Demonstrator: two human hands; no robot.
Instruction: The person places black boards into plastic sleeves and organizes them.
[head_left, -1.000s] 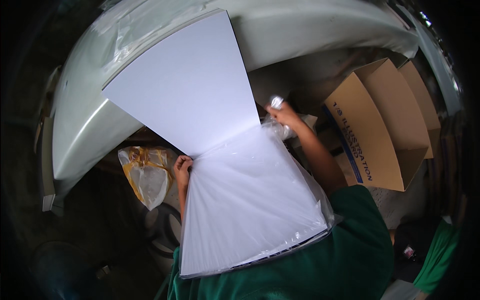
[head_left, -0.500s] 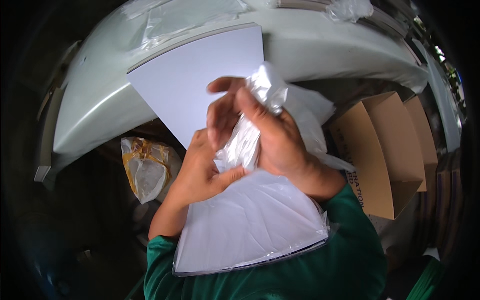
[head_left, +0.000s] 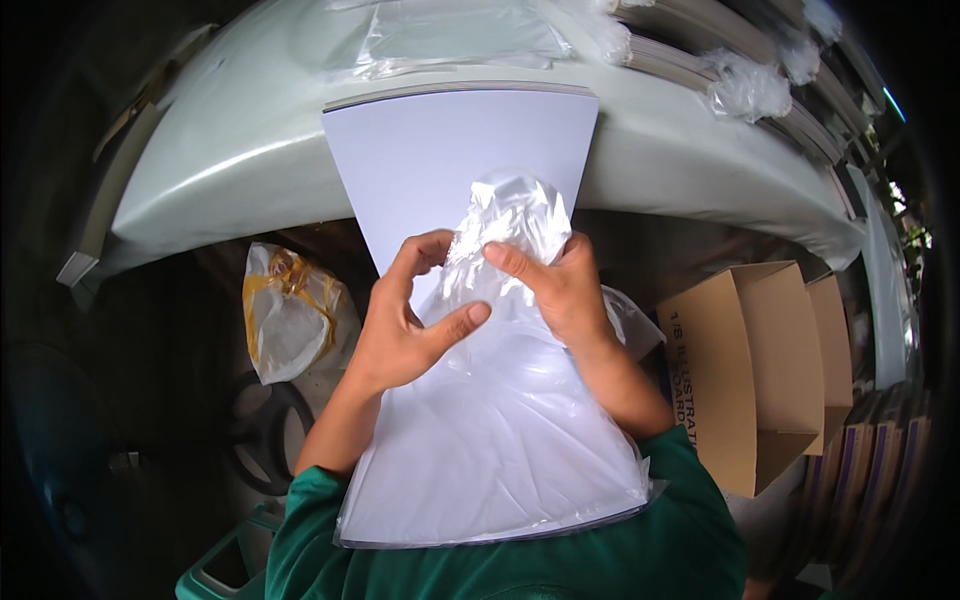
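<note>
My right hand (head_left: 572,300) has its thumb laid over a bunched, shiny wad of clear film (head_left: 515,225), and the fingers curl behind it, so I judge that I grip it there, though my fingertips are hidden. My left hand (head_left: 395,330) is cupped at the film's left side with thumb and forefinger well parted; the fingertips lie by its edge, and I cannot tell how firmly they touch.

The wad rises above the bagged white sheets (head_left: 490,450), which lie wrapped in clear plastic over my lap, against my green shirt. Beyond them a stack of white boards (head_left: 430,150) reaches onto the worktop (head_left: 190,210); my hands hide whether the two piles join.

I read the step in hand as gathering the loose film together. In my judgement, the next move calls for the left thumb and fingers to close on the wad while the right keeps its pinch, without tugging the sheets askew. An open cardboard box (head_left: 710,380) stands to my right.
</note>
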